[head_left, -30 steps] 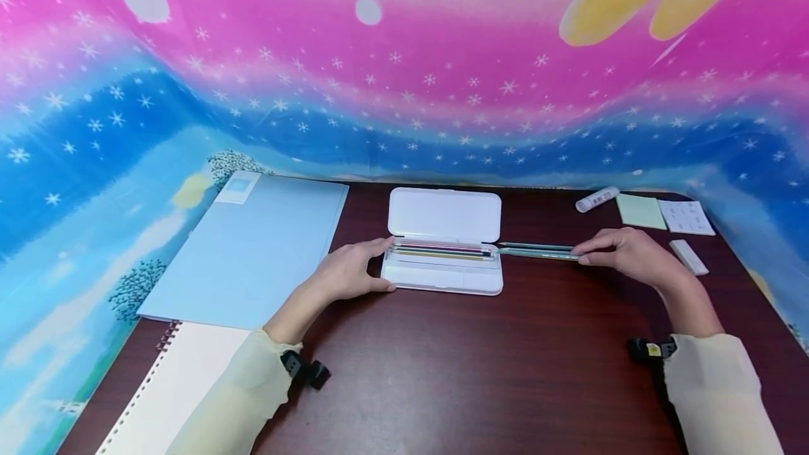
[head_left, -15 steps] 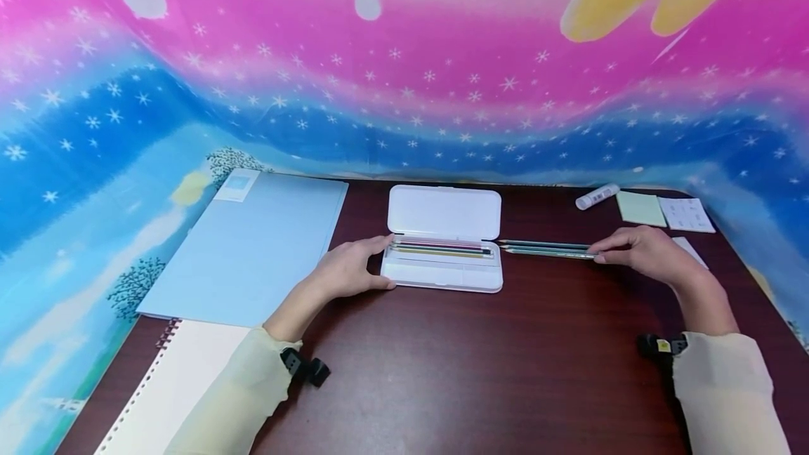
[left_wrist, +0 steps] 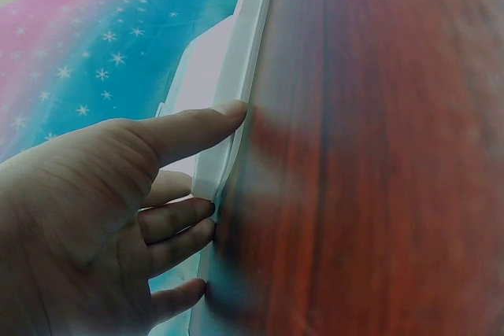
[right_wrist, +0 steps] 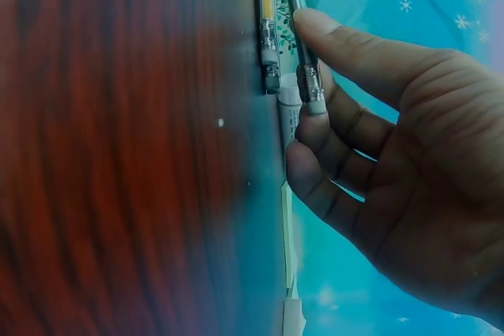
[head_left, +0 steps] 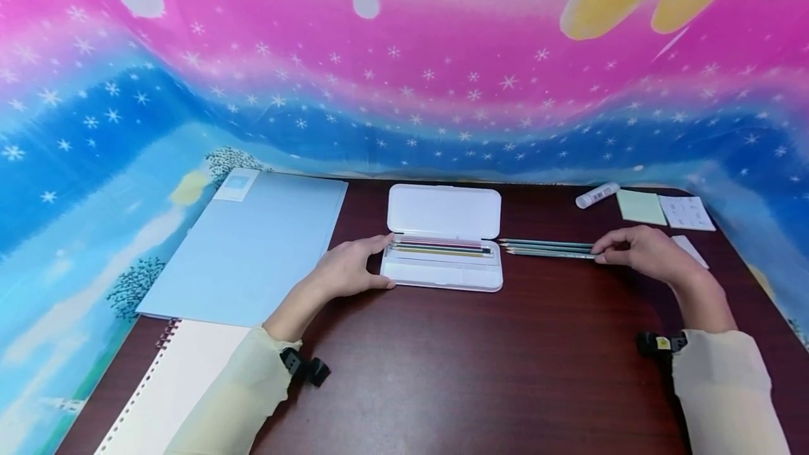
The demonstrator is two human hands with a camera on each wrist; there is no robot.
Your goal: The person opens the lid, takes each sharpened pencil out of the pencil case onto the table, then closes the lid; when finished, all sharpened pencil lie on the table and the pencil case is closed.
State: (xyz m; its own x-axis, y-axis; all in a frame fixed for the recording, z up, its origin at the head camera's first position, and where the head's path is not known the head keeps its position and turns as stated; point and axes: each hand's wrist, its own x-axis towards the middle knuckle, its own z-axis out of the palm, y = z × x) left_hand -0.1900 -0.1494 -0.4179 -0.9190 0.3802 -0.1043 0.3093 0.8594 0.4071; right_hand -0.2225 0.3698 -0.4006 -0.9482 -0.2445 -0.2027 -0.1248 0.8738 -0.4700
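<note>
An opened white pencil case [head_left: 442, 279] lies on the table with its lid [head_left: 444, 210] tipped back. Several pencils [head_left: 439, 249] rest in its rear compartment, red, dark and yellow among them. My left hand [head_left: 346, 269] grips the case's left end, thumb at the front edge, fingers along the side; the left wrist view shows the thumb [left_wrist: 197, 127] on the rim. Just right of the case, greenish pencils [head_left: 550, 249] lie side by side, points toward it. My right hand [head_left: 645, 253] pinches their rear ends. In the right wrist view, an eraser-tipped pencil [right_wrist: 309, 68] sits between thumb and fingers.
A light blue folder [head_left: 253, 251] and a spiral notebook [head_left: 183, 378] lie at left. Back right are a glue stick-like white tube [head_left: 597, 196], green sticky notes [head_left: 641, 207] and a printed white pad [head_left: 687, 214]. A white block [head_left: 690, 251] is partly behind my right hand.
My right hand has slid the greenish pencils to the right, away from the case, and they have spread slightly apart. My left hand stays at the case.
</note>
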